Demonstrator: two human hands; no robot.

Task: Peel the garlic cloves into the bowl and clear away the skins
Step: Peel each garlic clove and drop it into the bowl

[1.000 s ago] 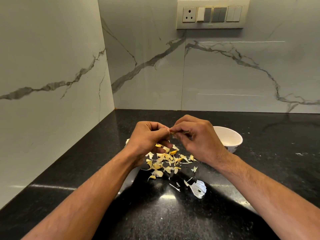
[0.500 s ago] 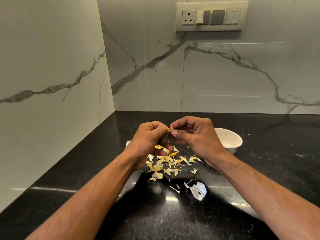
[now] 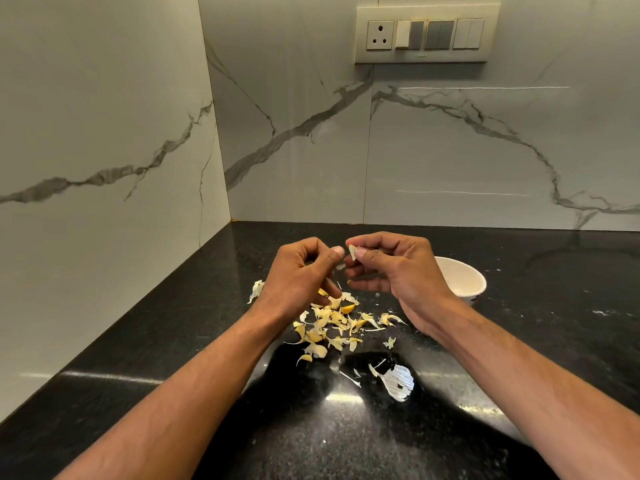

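At the far left a marble-patterned wall (image 3: 104,133) met the black countertop (image 3: 173,341) in the corner. A single pale scrap of skin (image 3: 256,290) lay on the counter just left of the left wrist. The left hand (image 3: 298,275) was raised above the counter with its fingers curled inward and the thumb tip lifted toward the other hand; whether it pinched anything between thumb and fingers could not be told, though a small pale fragment (image 3: 340,266) showed in the gap between the two hands. Below the hands a loose heap of yellowish garlic skins (image 3: 332,323) was scattered over the dark surface, with a few stray pieces trailing to the right of it. Nearer the viewer, apart from the heap, lay a larger white papery skin (image 3: 398,381) with thin slivers beside it. The right hand (image 3: 398,268) was held up level with the left, close to it but not touching, and pinched a small pale garlic clove (image 3: 352,251) between its thumb and forefinger, the remaining fingers curled beneath. Behind the right wrist stood a white bowl (image 3: 464,282) on the counter, partly hidden by that hand, its inside not visible. On the back wall above was a switch panel (image 3: 426,34) with a socket.
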